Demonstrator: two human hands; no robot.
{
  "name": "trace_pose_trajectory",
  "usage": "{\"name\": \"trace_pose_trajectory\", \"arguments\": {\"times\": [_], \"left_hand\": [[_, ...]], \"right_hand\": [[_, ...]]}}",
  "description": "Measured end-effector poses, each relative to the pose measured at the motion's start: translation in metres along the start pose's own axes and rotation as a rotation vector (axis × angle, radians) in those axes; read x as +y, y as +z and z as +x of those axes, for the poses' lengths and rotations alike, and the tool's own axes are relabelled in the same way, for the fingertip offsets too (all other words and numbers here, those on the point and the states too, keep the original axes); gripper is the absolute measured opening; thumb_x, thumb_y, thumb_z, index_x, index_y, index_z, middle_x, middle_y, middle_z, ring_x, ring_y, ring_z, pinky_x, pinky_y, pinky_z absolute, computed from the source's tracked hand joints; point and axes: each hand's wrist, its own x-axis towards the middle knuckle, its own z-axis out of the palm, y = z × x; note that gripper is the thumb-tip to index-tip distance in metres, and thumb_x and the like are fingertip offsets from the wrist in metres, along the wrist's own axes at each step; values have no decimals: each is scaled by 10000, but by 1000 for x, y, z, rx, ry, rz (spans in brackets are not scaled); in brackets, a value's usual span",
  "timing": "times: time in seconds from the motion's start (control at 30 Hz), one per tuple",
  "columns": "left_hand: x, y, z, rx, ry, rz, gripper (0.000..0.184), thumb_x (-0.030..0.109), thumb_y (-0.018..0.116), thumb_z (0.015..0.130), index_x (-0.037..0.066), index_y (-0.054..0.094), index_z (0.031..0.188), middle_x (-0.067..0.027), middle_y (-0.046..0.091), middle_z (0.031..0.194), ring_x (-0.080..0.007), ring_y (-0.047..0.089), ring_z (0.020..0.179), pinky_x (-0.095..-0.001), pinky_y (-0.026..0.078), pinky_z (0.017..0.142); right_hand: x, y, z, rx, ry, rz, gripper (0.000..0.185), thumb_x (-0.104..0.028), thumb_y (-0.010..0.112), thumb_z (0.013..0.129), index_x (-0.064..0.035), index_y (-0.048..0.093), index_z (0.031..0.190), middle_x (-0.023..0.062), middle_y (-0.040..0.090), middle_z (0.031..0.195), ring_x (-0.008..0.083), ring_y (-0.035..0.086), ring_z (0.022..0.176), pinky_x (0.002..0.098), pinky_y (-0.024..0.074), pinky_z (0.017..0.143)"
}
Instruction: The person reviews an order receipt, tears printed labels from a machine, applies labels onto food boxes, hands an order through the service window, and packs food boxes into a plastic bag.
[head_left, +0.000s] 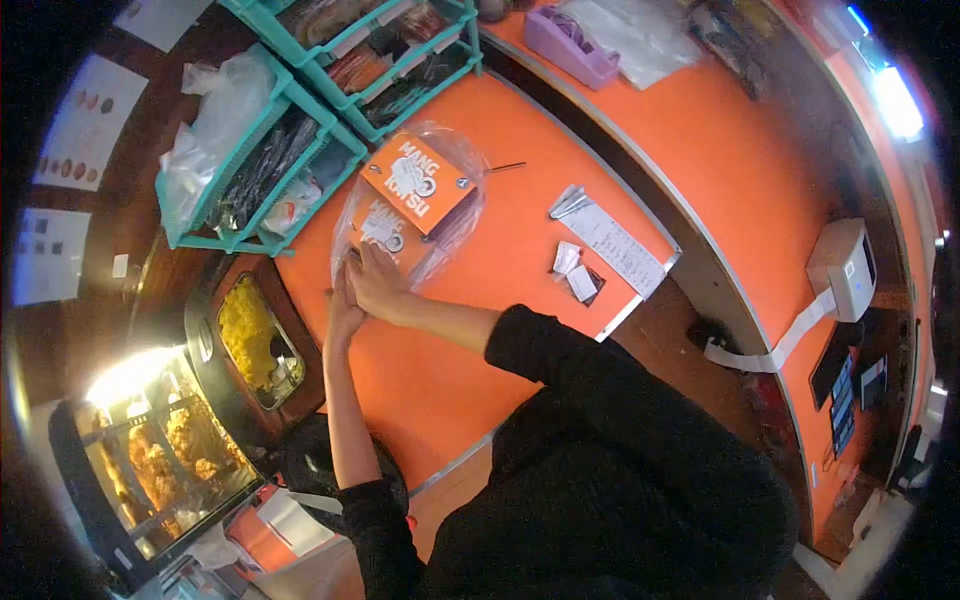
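Two orange boxes with white "MANG KATSU" lettering lie in a clear plastic bag (474,205) on the orange counter. The upper box (420,178) overlaps the lower box (388,238). At the bag's near end, my right hand (380,284) is closed, its fingers bunched on the plastic beside the lower box. My left hand (345,312) meets it from below, fingers closed at the same edge of the bag; their tips are partly hidden. A thin dark stick (506,167) pokes out by the bag's right side.
Teal baskets (350,150) with packets stand at the back left. A paper slip (612,240) with a metal clip and small sachets (575,272) lie on the right. A tray of yellow food (250,335) and a lit fried-food case (165,455) are on the left. A receipt printer (842,268) stands far right.
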Motion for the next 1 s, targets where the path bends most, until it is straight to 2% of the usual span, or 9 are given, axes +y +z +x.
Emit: {"name": "trace_pose_trajectory", "arguments": {"times": [0.07,0.2,0.27,0.37,0.4,0.53,0.67,0.83,1.0], "left_hand": [[15,-9,-4,-69,-119,-130,824,79,728,738,72,339,1464,-140,391,1482,-278,467,1260,-415,377,1057],[43,-18,-12,110,-167,-258,557,130,679,796,44,527,1325,-166,495,1379,-317,523,1137,-470,420,966],[128,10,-33,730,80,271,368,132,651,825,38,624,1180,-176,577,1229,-344,536,1073,-507,425,911],[161,90,-36,665,544,244,292,49,670,780,66,628,1068,-132,593,1120,-358,523,1071,-490,380,978],[174,118,-34,362,595,30,267,56,652,799,55,623,1064,-136,587,1087,-348,531,1076,-477,395,972],[172,254,15,100,331,-326,357,119,686,784,58,620,1129,-121,587,1047,-307,499,1112,-443,401,962],[192,261,27,-80,556,-77,293,99,685,787,48,666,1074,-116,610,978,-303,553,1011,-432,447,916],[180,270,17,-125,347,-548,119,36,674,817,5,718,922,-79,664,816,-151,626,684,-286,501,628],[167,254,-7,-175,231,-710,168,137,643,905,-17,709,919,-28,640,749,-78,597,682,-263,484,615]], "right_hand": [[3,-37,-20,15,-150,69,427,-113,548,823,8,545,1232,215,525,1241,367,483,1204,510,417,991],[80,-138,-92,-12,-367,117,323,-85,604,715,-44,614,1036,163,600,1015,368,574,969,476,468,826],[143,-162,-120,53,-214,-143,238,-78,634,707,-62,634,944,128,602,1022,348,563,977,459,458,819],[186,-224,-141,-140,-66,-363,253,-76,676,706,-101,626,952,88,564,1133,298,513,1084,445,406,852],[193,-232,-145,-137,-82,-364,253,-76,676,706,-101,626,952,88,564,1133,298,513,1084,445,406,852],[197,-245,-160,-162,-219,-390,273,-86,673,709,-109,618,975,66,558,1120,274,519,1102,453,397,887],[194,-263,-170,-83,-118,-85,164,-91,684,744,-113,614,891,43,587,990,239,577,975,423,406,851],[200,-266,-170,-103,4,-74,161,-107,690,759,-133,632,907,43,587,960,235,575,926,396,387,843],[183,-257,-147,113,-76,-49,125,-71,677,788,-99,619,895,68,581,975,259,580,905,405,425,812]]}}
